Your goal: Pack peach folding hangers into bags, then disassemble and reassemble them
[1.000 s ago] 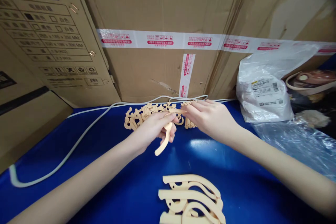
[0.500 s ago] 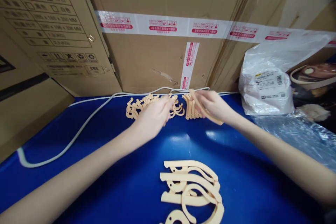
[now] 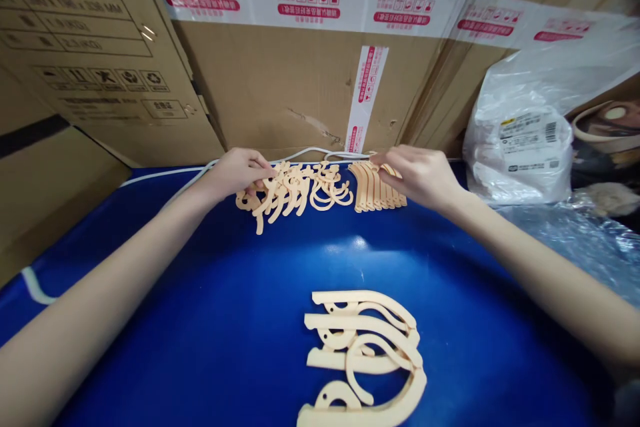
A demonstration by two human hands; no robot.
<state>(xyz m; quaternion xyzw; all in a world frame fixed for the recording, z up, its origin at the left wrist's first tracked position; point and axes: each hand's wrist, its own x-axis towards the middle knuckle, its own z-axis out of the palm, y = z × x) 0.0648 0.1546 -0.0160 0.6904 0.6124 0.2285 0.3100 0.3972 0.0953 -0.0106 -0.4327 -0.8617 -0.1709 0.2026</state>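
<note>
A row of cream-coloured curved flat pieces [image 3: 305,190] lies along the far edge of the blue surface [image 3: 225,307]. My left hand [image 3: 235,172] rests at the row's left end with its fingers curled onto the loose pieces there. My right hand [image 3: 420,175] is at the right end, its fingers pinched on the neat stack of curved strips [image 3: 376,188]. Larger cream cut-out pieces [image 3: 365,353] lie overlapped near me, apart from both hands.
Taped cardboard boxes [image 3: 300,60] wall in the back and left. A white cable [image 3: 165,177] runs along the far edge and off to the left. A white plastic bag [image 3: 520,140] and clear plastic wrap [image 3: 580,240] sit at the right.
My left hand has moved left to the row's end. My right hand has laid its strip onto the stack and stays on it. The view has tilted down.
</note>
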